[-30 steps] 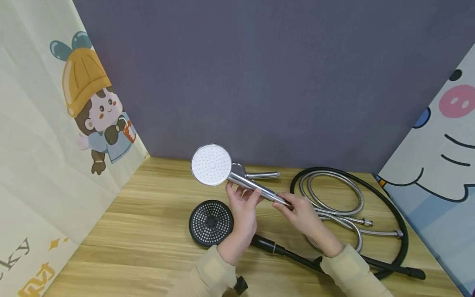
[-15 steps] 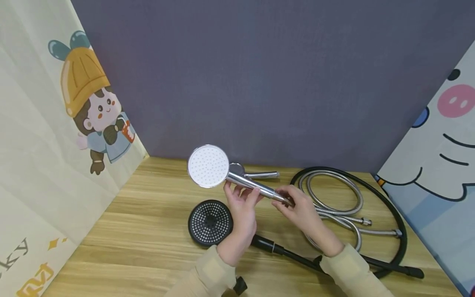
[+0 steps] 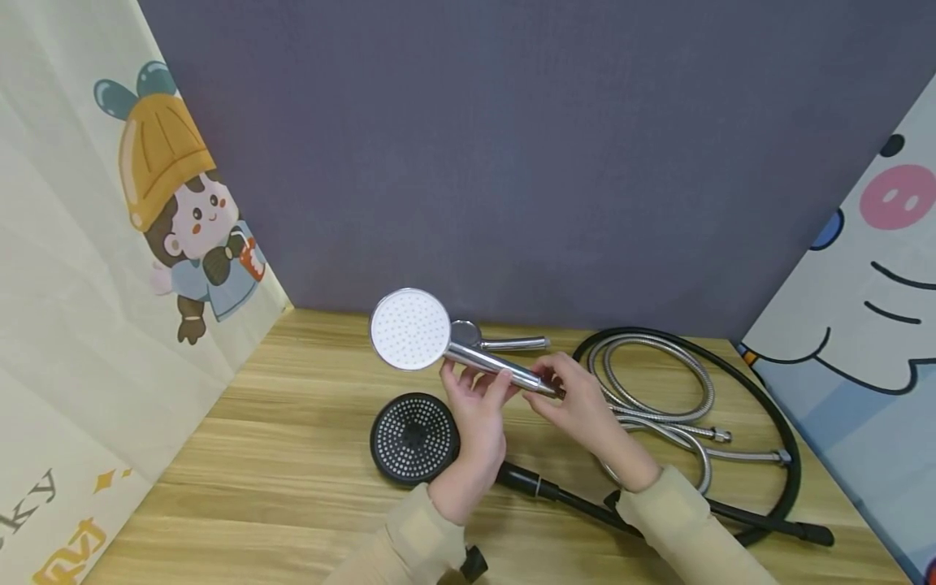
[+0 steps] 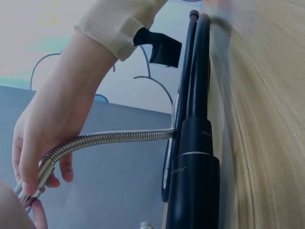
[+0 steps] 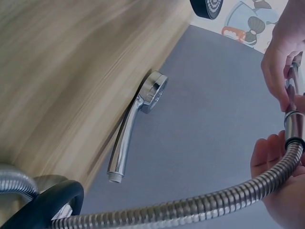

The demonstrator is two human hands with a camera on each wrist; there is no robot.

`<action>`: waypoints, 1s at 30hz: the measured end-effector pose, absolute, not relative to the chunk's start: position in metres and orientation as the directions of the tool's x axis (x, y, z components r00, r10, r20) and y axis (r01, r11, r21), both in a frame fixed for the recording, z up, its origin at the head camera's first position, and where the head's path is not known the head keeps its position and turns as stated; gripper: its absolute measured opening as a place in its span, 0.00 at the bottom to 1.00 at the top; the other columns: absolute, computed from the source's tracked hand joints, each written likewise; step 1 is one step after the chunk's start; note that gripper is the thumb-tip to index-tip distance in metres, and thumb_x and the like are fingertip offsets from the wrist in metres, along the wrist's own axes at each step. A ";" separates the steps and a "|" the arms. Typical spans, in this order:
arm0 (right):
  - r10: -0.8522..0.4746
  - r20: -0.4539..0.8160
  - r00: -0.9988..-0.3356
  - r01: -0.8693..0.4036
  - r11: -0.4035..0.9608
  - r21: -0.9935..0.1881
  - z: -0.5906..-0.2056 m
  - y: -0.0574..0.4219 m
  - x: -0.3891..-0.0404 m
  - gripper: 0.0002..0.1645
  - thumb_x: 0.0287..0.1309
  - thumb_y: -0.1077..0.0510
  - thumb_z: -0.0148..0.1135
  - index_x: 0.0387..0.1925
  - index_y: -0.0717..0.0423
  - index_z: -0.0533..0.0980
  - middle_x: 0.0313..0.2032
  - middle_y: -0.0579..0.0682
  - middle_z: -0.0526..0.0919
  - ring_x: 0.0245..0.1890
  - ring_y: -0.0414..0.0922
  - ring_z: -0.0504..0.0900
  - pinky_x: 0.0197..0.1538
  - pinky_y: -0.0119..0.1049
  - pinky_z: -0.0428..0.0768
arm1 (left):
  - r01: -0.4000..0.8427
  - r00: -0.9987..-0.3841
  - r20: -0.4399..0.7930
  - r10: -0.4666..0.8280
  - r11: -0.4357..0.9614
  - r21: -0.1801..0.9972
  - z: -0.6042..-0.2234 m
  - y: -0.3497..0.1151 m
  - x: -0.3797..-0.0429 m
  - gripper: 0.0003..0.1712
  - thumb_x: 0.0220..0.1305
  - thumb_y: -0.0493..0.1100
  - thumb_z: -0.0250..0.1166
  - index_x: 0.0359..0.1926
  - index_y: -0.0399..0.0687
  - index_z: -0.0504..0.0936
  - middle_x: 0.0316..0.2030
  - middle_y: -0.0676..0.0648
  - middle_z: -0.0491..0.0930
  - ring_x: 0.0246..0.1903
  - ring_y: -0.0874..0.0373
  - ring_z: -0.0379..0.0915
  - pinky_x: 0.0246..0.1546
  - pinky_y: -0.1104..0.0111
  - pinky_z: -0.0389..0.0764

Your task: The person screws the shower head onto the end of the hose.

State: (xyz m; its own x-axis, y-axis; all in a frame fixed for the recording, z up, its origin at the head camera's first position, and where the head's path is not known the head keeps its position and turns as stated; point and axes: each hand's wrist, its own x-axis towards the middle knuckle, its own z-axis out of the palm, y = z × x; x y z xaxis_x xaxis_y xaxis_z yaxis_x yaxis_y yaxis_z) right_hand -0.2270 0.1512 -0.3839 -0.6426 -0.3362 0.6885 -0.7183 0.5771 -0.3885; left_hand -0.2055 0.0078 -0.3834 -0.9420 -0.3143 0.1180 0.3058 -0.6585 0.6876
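A chrome hand shower (image 3: 411, 329) with a white round face is held raised above the table, its handle slanting down to the right. My left hand (image 3: 474, 426) grips the middle of that handle, thumb on its near side. My right hand (image 3: 581, 410) pinches the handle's lower end, where a metal shower hose (image 5: 190, 208) joins it. Fingers hide much of this joint in the head view. In the left wrist view the ribbed hose (image 4: 114, 137) leads away from the right hand toward the black parts.
A smaller chrome hand shower (image 3: 515, 344) lies behind, by the grey wall. A black shower head (image 3: 414, 439) lies in front, its black handle (image 3: 521, 480) extending right under the arms. Coiled metal hoses (image 3: 708, 386) and a black hose (image 3: 793, 471) lie at the right.
My right hand has shifted left and slightly up, its fingers now around the handle's end and joint. The hand shower has moved slightly left; my left hand keeps its grip.
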 end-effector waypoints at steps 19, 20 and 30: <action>-0.356 0.660 -0.662 -0.705 0.595 -0.386 -0.378 0.134 -0.232 0.22 0.39 0.61 0.74 0.38 0.54 0.73 0.31 0.45 0.73 0.26 0.36 0.70 0.22 0.24 0.74 | 0.246 -0.946 0.039 -0.321 -0.634 0.733 -0.385 0.010 -0.204 0.46 0.50 0.25 0.66 0.65 0.51 0.54 0.50 0.40 0.69 0.40 0.54 0.74 0.33 0.66 0.85; -0.355 0.662 -0.660 -0.706 0.596 -0.384 -0.379 0.134 -0.232 0.22 0.39 0.62 0.74 0.38 0.55 0.73 0.31 0.45 0.73 0.26 0.36 0.70 0.22 0.24 0.74 | 0.244 -0.946 0.037 -0.321 -0.634 0.734 -0.385 0.010 -0.204 0.46 0.50 0.25 0.65 0.65 0.51 0.54 0.50 0.39 0.69 0.40 0.54 0.74 0.32 0.66 0.85; -0.337 0.642 -0.689 -0.678 0.614 -0.404 -0.379 0.133 -0.231 0.19 0.38 0.61 0.73 0.35 0.54 0.75 0.30 0.45 0.74 0.27 0.36 0.70 0.23 0.25 0.74 | 0.239 -0.947 0.037 -0.318 -0.624 0.744 -0.389 0.013 -0.204 0.46 0.49 0.24 0.65 0.65 0.50 0.54 0.48 0.41 0.69 0.38 0.54 0.74 0.30 0.67 0.85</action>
